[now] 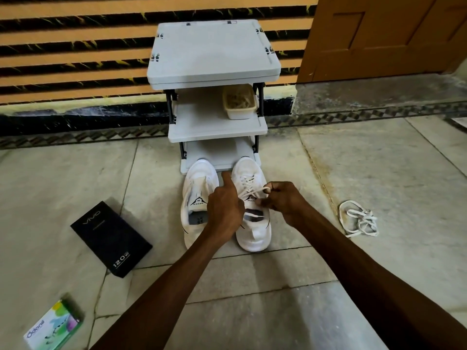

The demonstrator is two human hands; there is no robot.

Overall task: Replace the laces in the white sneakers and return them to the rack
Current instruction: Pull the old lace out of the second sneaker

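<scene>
Two white sneakers stand side by side on the floor, toes toward the grey shoe rack (pixel 214 132). The left sneaker (pixel 198 190) shows no lace. The right sneaker (pixel 252 173) has a white lace (pixel 249 188) threaded through its eyelets. My right hand (pixel 283 202) pinches a loop of that lace above the tongue. My left hand (pixel 225 205) hovers between the two shoes with its index finger pointing forward and the other fingers curled; whether it holds the lace's other end is hidden. A loose white lace (pixel 358 219) lies tangled on the floor to the right.
A pale tub (pixel 240 102) sits on the rack's middle shelf. A black box (pixel 111 238) lies on the floor to the left, a small green and white carton (pixel 53 327) at the lower left. A brown door (pixel 384 34) stands at the upper right.
</scene>
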